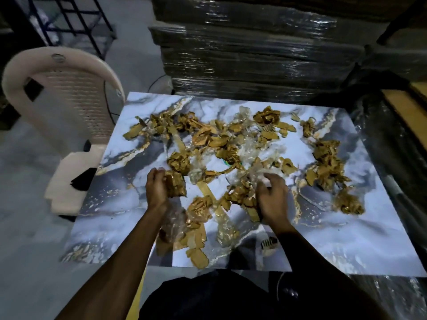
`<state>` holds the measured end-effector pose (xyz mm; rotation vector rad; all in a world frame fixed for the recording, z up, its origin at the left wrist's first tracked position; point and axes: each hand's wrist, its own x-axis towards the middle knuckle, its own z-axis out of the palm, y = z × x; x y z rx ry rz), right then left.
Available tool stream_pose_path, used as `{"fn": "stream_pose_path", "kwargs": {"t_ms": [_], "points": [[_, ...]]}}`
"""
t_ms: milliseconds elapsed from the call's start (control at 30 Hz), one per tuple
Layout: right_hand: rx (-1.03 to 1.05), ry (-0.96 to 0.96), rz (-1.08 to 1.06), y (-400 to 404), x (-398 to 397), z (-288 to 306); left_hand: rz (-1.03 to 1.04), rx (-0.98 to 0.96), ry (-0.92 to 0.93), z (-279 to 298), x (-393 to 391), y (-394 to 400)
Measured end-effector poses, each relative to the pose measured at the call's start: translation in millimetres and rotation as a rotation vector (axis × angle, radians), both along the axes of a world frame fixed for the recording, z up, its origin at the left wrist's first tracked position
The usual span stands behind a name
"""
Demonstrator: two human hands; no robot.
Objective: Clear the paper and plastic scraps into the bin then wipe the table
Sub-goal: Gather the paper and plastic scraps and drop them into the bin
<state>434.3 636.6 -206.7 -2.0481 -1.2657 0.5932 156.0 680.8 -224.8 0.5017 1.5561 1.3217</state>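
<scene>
Across the middle of the marble-patterned table (120, 229), brown paper scraps (209, 139) and crumpled clear plastic (251, 151) lie strewn from the far edge almost to the near one, thickest at the centre and trailing toward the right edge in a loose heap (328, 167). Near the front of the spread, the left hand (157, 188) curls round a wad of brown paper (176, 187), thumb and fingers closed on it, apparently to lift it clear of the rest. The right hand (271, 197) is bent over a tangle of plastic film and paper (242, 192), its fingers hooked into the film as if raking the pieces together into one handful; how firmly it grips I cannot tell, since the fingertips are blurred. Both hands work inward, which suits gathering rather than carrying. More scraps (196, 257) lie at the near edge between the forearms, and a small dark-and-white item (269, 242) sits just beside the right wrist; what it is I cannot say. No bin shows anywhere, nor any cloth, so clearing looks barely begun and wiping is far off. Beside the table's left edge stands a pale plastic chair (67, 93), and beyond the far edge rises a stack of film-wrapped flat cartons (254, 54).
</scene>
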Motion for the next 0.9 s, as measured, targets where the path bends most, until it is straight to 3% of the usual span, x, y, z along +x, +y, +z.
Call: {"fn": "stream_pose_path", "kwargs": {"t_ms": [67,133,233,367,433,667,767,900], "points": [[0.035,-0.023,-0.004,-11,11,3,0.042,0.013,-0.141,6,-10,-2],[0.065,-0.031,-0.001,-30,20,-2,0.004,0.054,-0.11,16,-18,-13],[0.055,-0.046,0.025,-71,26,-25,-0.317,0.164,0.329,22,-28,-50],[0.0,-0.139,0.119,-127,12,-52,-0.867,0.287,1.179,-17,-55,-106],[-0.014,-0.214,0.185,-145,-6,-58,-1.018,0.277,1.33,-36,-56,-124],[-0.131,-0.548,0.282,-114,-70,-64,-1.018,0.263,1.441,-49,-36,-112],[-0.183,-0.545,0.284,-90,-83,-54,-0.966,0.249,1.358,-41,-24,-98],[-0.056,-0.448,0.337,-78,-76,-25,-0.881,0.3,1.221,-25,-26,-93]]}}
